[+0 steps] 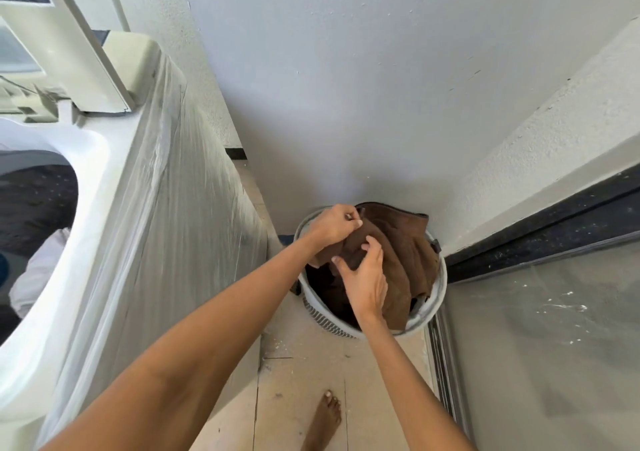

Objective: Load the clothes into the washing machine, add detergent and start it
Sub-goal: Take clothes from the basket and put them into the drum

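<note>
A round grey laundry basket point(437, 289) stands on the floor in the corner, with a brown cloth point(401, 253) heaped on top of darker clothes. My left hand point(334, 224) is closed on the cloth's upper left edge. My right hand point(363, 277) lies on the cloth's front fold, fingers curled into it. At the left stands a top-loading washing machine point(145, 215) wrapped in clear plastic film, its lid point(79, 35) raised. Inside its drum point(31, 201) lie dark clothes and a white garment point(41, 267).
A white wall rises behind the basket. To the right run a dark stone ledge point(554, 229) and a sliding glass door point(547, 346) with its metal track. The floor point(301, 374) is beige tile, and a bare foot point(323, 419) stands on it in front of the basket.
</note>
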### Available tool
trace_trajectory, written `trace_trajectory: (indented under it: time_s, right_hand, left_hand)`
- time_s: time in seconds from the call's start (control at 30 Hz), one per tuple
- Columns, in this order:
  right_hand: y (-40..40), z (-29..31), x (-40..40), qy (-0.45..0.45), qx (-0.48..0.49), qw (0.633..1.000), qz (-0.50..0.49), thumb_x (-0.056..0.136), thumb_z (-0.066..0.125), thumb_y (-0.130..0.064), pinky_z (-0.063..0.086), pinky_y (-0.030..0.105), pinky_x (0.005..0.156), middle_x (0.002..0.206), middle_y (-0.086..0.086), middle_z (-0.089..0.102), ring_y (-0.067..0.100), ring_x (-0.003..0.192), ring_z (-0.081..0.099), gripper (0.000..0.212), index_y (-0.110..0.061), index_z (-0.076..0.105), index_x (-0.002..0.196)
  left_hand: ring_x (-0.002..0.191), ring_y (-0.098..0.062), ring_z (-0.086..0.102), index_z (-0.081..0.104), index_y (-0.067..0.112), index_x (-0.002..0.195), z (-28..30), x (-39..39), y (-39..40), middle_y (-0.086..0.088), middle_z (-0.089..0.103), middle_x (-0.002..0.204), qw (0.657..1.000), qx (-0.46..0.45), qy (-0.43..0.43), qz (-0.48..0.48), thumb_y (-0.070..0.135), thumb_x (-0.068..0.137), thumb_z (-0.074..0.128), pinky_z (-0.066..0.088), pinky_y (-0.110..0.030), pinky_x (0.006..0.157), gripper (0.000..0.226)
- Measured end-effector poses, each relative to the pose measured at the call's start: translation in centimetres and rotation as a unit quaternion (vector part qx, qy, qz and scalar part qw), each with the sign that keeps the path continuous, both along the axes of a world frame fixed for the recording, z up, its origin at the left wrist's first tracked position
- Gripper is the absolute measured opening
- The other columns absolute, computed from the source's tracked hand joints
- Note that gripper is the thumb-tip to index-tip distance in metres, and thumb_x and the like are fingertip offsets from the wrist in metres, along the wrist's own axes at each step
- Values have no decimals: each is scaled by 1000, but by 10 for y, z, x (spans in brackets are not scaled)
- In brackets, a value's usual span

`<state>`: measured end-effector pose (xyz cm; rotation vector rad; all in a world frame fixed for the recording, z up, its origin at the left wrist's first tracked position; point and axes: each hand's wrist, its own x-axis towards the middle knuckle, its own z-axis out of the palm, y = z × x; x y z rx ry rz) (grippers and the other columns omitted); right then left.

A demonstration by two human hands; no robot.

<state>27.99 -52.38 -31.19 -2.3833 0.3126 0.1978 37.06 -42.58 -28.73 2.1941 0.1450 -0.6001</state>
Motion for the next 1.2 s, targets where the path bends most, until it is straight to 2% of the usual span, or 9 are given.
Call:
trace_trajectory:
  time_s: [0.17,0.3,0.43,0.57,0.73,0.83,0.93,1.07,1.2]
  right_hand:
    - [-7,-2,18,-14,-50,999,0,79,70,-46,46,34,67,99,-3,70,24,90,67,87,-26,19,146]
    - [-18,-9,31,-17,-121,991,49,87,57,-47,46,37,68,92,10,72,36,93,65,32,-22,55,107]
    - [-32,-16,38,48,48,998,-18,87,56,-49,53,40,73,68,3,71,27,79,68,28,-22,62,84]
    - [-46,-13,44,131,228,963,-67,90,61,-37,55,30,58,61,7,66,17,57,63,29,-11,67,102]
    - [-56,-7,53,173,127,977,-5,88,61,-40,57,38,65,88,8,66,22,70,66,48,-10,49,123]
    - [-61,9,47,8,-96,992,83,80,71,-42,52,41,77,131,11,44,30,109,57,78,-20,28,141]
    - [-56,26,43,-76,-145,963,213,80,69,-44,52,35,70,139,4,36,22,108,58,83,-27,22,147]
    - [-55,24,43,-75,-24,987,137,84,64,-46,49,33,65,92,-10,65,17,79,67,27,-28,58,104]
    - [-44,54,49,-155,64,978,125,87,62,-38,44,25,52,60,-11,55,4,58,66,26,-15,58,78]
  left_hand:
    - [85,-11,57,71,14,100,4,-5,19,-3,69,100,994,-9,-13,-112,23,89,63,39,-20,71,16]
    - [93,-10,61,71,22,105,-1,-14,28,5,70,102,985,33,-81,-148,35,84,68,44,-24,77,26]
    - [122,-13,48,48,16,128,-24,-44,34,-1,53,129,992,-97,-45,62,45,81,68,40,-29,99,59]
    - [134,-18,35,29,22,145,-57,-72,38,-1,35,147,997,-57,47,-20,65,71,66,33,-40,111,94]
    - [108,-22,60,64,23,114,-67,-61,18,-1,67,115,993,44,-85,74,19,92,52,49,-37,87,26]
    - [98,-26,64,67,21,109,-59,-50,10,-4,72,104,979,126,-139,81,28,98,45,45,-34,79,25]
    - [102,-23,63,65,22,113,-48,-44,5,-2,72,105,963,178,-200,-25,24,98,43,35,-33,97,27]
    - [106,-19,62,64,24,115,-36,-34,6,-1,72,106,938,218,-241,-124,28,98,41,19,-35,111,29]
    - [105,-18,62,65,20,111,-11,-33,13,0,71,105,963,109,-235,-71,39,94,51,16,-38,113,29]
